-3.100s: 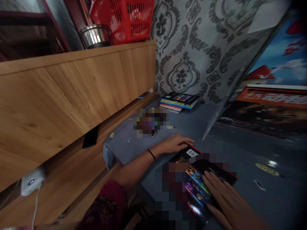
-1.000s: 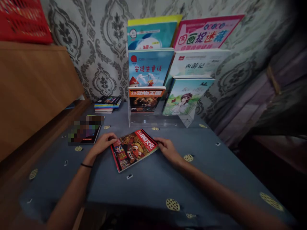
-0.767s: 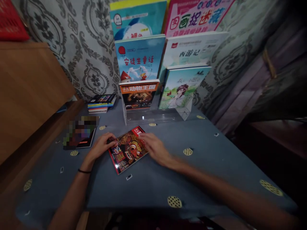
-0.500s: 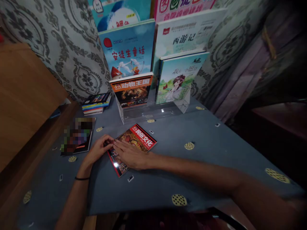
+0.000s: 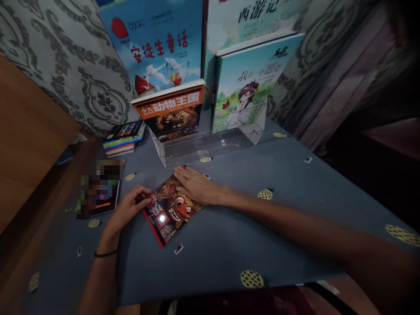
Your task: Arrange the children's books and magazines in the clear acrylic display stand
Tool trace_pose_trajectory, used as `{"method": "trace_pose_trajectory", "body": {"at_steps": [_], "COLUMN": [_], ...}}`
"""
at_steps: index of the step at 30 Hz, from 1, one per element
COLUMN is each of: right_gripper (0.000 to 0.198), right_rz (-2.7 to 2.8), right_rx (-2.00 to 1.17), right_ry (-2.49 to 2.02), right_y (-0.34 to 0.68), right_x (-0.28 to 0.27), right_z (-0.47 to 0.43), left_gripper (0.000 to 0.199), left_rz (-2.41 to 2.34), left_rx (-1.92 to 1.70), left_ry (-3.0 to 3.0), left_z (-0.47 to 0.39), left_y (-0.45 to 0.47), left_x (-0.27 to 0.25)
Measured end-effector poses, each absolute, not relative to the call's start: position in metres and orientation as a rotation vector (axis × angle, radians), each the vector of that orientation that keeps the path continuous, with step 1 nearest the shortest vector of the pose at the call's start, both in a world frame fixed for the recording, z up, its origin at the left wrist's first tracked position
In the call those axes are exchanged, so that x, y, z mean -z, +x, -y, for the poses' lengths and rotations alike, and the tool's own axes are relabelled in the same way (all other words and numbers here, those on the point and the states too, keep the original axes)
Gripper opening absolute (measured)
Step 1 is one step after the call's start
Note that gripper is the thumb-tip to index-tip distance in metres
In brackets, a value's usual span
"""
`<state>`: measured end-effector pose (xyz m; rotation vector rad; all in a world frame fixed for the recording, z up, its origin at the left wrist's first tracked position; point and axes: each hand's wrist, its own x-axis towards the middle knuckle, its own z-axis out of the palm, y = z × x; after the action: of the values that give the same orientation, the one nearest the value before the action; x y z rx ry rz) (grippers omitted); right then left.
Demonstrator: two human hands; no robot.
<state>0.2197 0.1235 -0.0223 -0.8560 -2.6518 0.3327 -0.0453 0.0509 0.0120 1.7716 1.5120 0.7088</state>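
Observation:
A small paperback book (image 5: 177,210) with a red border and a red mask on its cover lies flat and askew on the table. My left hand (image 5: 133,204) is at its left edge, fingers curled and thumb pressed on the cover's margin. Across the upper part of the cover lies my right hand (image 5: 197,186), palm down with fingers stretched out, hiding most of the title. A dark band circles my left wrist. To the left rests another book (image 5: 108,194), its cover partly blurred out.
Behind the hands stands a clear acrylic rack (image 5: 203,151) holding a lion-cover book (image 5: 179,116), a blue book (image 5: 160,48) and a green book (image 5: 243,96). A stack of books (image 5: 123,139) sits at the back left. A blue patterned cloth (image 5: 295,188) covers the table.
My right hand has slid up and right over the cover, uncovering the mask and covering the title. The left hand stays at the edge. The view has tilted downward and closer.

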Motion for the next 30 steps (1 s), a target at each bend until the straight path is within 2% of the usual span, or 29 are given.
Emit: {"method": "trace_pose_trajectory", "body": {"at_steps": [7, 12, 19, 30], "right_gripper": [0.047, 0.043, 0.045, 0.043], "right_rz": [2.59, 2.548, 2.543, 2.539], "right_rx": [-0.334, -0.315, -0.3, -0.332], "right_ry": [-0.874, -0.915, -0.936, -0.925], "right_y": [0.251, 0.248, 0.249, 0.249], "right_x": [0.033, 0.029, 0.024, 0.031], "right_z": [-0.143, -0.14, -0.138, -0.141], "left_gripper": [0.03, 0.043, 0.043, 0.041], "left_rz": [-1.604, -1.631, -1.707, -1.754], "left_rx": [-0.646, -0.474, -0.276, -0.492], "left_ry": [1.919, 2.364, 2.631, 2.582], "left_z": [-0.049, -0.055, -0.072, -0.043], "left_y": [-0.043, -0.014, 0.029, -0.009], "left_x": [-0.012, -0.013, -0.008, 0.006]}}
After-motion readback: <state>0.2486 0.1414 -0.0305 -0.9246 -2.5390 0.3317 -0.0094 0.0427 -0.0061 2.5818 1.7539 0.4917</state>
